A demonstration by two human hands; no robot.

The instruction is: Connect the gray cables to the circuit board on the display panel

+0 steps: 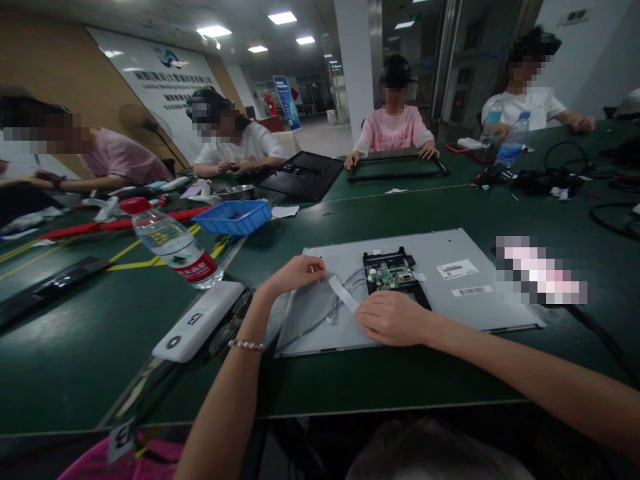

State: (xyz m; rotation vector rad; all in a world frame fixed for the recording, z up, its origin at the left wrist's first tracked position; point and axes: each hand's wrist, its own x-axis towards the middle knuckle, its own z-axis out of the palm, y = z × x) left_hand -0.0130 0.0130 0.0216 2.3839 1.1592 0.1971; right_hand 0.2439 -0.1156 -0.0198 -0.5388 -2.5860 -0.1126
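A flat grey display panel (480,280) lies on the table in front of me. On it sits a green circuit board (395,277) in a black bracket, with thin grey-blue cables (320,322) running to its left. My right hand (390,317) is closed on the lower end of a narrow white strip of tape (343,293), just over the panel. My left hand (303,272) is above the panel's left part, fingers curled together near the strip's upper end. Whether those fingertips hold anything is too small to make out.
Left of the panel are a white power bank (200,321), a water bottle (175,247) and a blue tray (235,217). A blurred-out object (543,270) lies to the right. Across the table, a person in pink has both hands at a black frame (400,177); several people sit around.
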